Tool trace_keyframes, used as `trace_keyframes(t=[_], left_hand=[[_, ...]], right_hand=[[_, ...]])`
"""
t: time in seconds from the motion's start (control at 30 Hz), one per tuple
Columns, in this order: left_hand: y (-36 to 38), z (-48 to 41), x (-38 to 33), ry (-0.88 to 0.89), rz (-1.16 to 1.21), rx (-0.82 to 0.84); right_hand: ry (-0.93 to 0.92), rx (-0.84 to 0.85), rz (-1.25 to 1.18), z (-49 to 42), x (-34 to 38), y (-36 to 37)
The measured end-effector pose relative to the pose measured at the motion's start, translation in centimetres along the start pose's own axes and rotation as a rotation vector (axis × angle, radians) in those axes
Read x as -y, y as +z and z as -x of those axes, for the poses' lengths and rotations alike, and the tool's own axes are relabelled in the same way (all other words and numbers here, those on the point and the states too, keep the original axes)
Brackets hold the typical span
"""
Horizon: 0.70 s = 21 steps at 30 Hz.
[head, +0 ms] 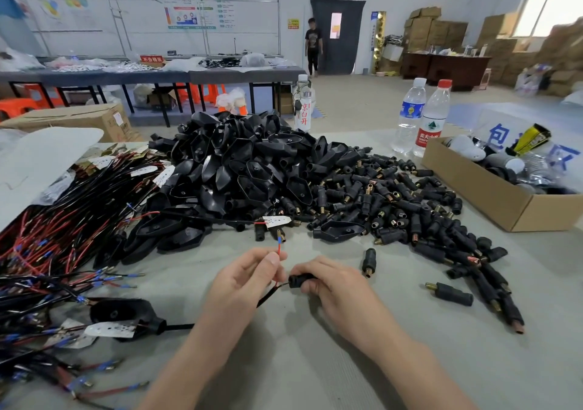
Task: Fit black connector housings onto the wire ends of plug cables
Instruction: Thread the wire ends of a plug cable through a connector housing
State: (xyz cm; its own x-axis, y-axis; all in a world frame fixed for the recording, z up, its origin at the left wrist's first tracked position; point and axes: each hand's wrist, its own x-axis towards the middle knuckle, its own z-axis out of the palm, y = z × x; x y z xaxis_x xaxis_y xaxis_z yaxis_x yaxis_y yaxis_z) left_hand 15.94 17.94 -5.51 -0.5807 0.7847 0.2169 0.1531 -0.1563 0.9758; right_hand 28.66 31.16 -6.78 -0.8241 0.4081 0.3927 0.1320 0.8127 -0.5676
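Pinching the red wire in our left hand and a housing in our right hand, we face heaps still unfitted.

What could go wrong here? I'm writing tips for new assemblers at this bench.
1. The left hand pinches only the red wire, while the right hand holds the black connector housing; the thin lead may bend instead of seating.
2. Loose housings lying close by could be knocked off the table.
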Motion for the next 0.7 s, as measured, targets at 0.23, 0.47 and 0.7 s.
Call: trace_keyframes(t=[0.23, 0.47, 0.7], left_hand=[[-0.73, -0.42, 0.14, -0.147, -0.059, 0.037], [-0.56, -0.47, 0.38, -0.170, -0.095, 0.021], [-0.57, -0.08, 0.36, -0.131, -0.169, 0.009]], right_hand=[[0.006, -0.035, 0.007, 0.18, 0.32, -0.25], [0.012, -0.108, -0.019, 0.22, 0.34, -0.19], [0.014, -0.101, -0.047, 0.19, 0.16, -0.21]])
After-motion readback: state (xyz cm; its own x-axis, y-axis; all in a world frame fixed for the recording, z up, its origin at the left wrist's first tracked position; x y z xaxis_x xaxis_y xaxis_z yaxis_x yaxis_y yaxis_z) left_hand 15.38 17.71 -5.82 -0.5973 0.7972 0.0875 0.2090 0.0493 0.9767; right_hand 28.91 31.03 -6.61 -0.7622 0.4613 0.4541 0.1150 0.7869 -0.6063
